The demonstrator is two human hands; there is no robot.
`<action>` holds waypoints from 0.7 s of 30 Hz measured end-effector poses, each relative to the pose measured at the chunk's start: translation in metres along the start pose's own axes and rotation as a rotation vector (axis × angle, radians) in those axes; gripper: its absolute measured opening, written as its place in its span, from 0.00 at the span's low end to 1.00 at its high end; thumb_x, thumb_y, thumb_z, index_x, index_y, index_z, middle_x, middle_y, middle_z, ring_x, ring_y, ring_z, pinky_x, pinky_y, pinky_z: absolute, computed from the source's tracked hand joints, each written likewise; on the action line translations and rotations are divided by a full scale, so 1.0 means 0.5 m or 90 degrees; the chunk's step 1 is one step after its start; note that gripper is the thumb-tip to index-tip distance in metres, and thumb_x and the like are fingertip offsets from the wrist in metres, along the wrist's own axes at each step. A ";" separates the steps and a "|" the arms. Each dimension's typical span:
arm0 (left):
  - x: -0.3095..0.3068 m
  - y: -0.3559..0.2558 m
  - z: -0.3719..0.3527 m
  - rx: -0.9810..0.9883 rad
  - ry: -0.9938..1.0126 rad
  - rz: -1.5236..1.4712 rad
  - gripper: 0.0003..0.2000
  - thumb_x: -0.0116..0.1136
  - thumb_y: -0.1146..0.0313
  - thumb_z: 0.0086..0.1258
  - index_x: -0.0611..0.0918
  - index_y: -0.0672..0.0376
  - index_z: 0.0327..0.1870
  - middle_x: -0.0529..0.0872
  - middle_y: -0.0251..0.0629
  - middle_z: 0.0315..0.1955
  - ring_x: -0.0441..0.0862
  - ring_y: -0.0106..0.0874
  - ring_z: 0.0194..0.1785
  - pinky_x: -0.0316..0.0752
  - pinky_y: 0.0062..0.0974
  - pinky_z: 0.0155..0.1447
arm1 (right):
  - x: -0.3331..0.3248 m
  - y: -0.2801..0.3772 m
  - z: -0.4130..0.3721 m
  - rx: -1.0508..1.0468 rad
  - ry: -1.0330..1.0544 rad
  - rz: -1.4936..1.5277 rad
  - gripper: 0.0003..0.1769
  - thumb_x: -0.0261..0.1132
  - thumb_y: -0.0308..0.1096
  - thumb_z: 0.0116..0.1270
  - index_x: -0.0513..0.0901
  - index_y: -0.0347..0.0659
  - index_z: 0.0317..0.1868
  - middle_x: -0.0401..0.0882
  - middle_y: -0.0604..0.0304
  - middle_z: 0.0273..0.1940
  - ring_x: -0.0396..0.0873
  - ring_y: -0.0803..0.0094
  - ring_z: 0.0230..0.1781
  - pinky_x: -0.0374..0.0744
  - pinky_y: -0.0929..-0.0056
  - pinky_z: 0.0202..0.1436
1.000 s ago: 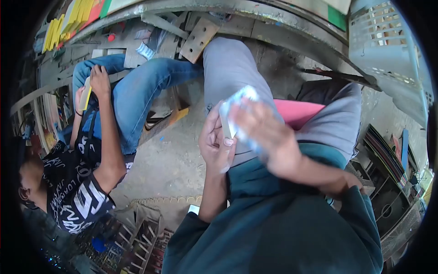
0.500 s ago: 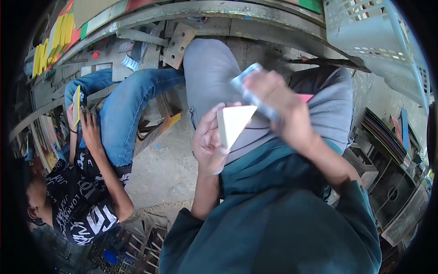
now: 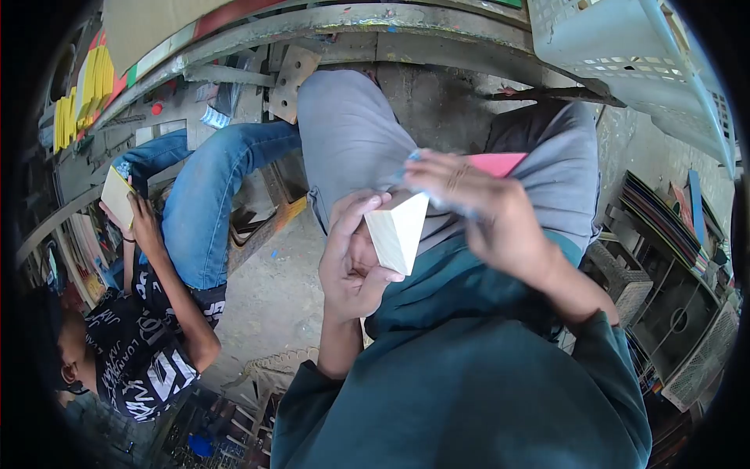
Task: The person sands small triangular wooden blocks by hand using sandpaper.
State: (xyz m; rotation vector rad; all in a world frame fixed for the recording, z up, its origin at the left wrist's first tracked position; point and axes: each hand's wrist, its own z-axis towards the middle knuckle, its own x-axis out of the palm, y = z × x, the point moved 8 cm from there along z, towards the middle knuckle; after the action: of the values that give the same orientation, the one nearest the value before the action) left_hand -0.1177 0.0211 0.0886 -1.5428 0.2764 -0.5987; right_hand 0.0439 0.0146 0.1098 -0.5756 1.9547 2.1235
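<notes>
A pale triangular wooden block (image 3: 397, 234) is held up over my lap, the fingers and thumb of my left hand (image 3: 344, 262) wrapped around its left side and lower end. Its flat triangular face and a long side edge are turned toward me. Blurred by motion, my right hand (image 3: 500, 215) holds a folded blue-and-white sheet of sandpaper (image 3: 449, 205) right at the block's upper right corner. Most of that sheet is hidden under the fingers. A red flat piece (image 3: 498, 164) lies on my right thigh, partly behind my right hand.
At left, another person (image 3: 156, 344) sits holding a yellowish board (image 3: 117, 199). A wooden bench (image 3: 351, 19) runs across the front, with yellow pieces (image 3: 92, 86) at its left. A light-blue plastic basket (image 3: 617, 59) stands upper right; stacked coloured boards (image 3: 664, 223) are at right.
My right hand has swung down and left with the sandpaper, onto the block's corner. My left hand has tilted the block, showing more of its side. The other person's board has turned.
</notes>
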 end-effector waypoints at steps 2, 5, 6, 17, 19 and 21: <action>0.006 -0.004 0.011 0.056 -0.002 -0.041 0.35 0.65 0.79 0.53 0.65 0.71 0.65 0.64 0.53 0.61 0.66 0.44 0.68 0.67 0.35 0.66 | -0.025 -0.034 -0.012 0.059 -0.045 -0.001 0.37 0.52 0.07 0.39 0.81 0.36 0.55 0.79 0.48 0.56 0.72 0.51 0.64 0.69 0.59 0.69; 0.015 -0.007 0.001 0.058 0.006 -0.028 0.36 0.66 0.78 0.52 0.65 0.72 0.65 0.64 0.53 0.61 0.69 0.44 0.65 0.65 0.35 0.67 | -0.027 0.039 -0.002 0.001 -0.045 0.015 0.38 0.52 0.07 0.39 0.80 0.36 0.55 0.79 0.48 0.57 0.72 0.51 0.64 0.68 0.58 0.70; 0.007 0.002 -0.013 0.001 -0.032 -0.014 0.36 0.66 0.77 0.52 0.65 0.72 0.65 0.64 0.52 0.61 0.70 0.44 0.65 0.64 0.34 0.68 | -0.011 0.065 -0.003 -0.037 -0.019 0.036 0.38 0.52 0.07 0.39 0.80 0.36 0.56 0.78 0.48 0.57 0.72 0.52 0.64 0.68 0.57 0.70; 0.002 0.012 0.011 -0.238 -0.118 -0.129 0.33 0.60 0.73 0.61 0.63 0.75 0.67 0.66 0.48 0.61 0.66 0.37 0.68 0.57 0.33 0.71 | -0.005 0.136 -0.043 -0.401 0.049 -0.045 0.18 0.63 0.27 0.60 0.84 0.44 0.52 0.80 0.60 0.57 0.70 0.55 0.66 0.68 0.53 0.70; 0.016 -0.005 0.017 -0.158 -0.056 -0.091 0.32 0.60 0.74 0.61 0.63 0.75 0.67 0.67 0.49 0.61 0.65 0.37 0.68 0.57 0.33 0.71 | 0.002 0.125 -0.035 -0.386 0.090 -0.083 0.19 0.63 0.30 0.60 0.84 0.45 0.53 0.79 0.61 0.58 0.72 0.57 0.65 0.69 0.51 0.69; 0.017 -0.012 0.006 -0.128 0.016 -0.064 0.33 0.59 0.78 0.59 0.63 0.74 0.67 0.67 0.49 0.61 0.65 0.37 0.68 0.57 0.32 0.71 | -0.032 0.058 0.005 -0.287 0.084 -0.127 0.22 0.63 0.32 0.59 0.82 0.47 0.56 0.79 0.60 0.59 0.73 0.57 0.64 0.67 0.50 0.70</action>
State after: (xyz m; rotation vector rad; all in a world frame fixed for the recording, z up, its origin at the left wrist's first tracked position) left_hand -0.1102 0.0198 0.0962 -1.7518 0.2861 -0.6867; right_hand 0.0464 0.0160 0.1428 -0.9650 1.3952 2.4510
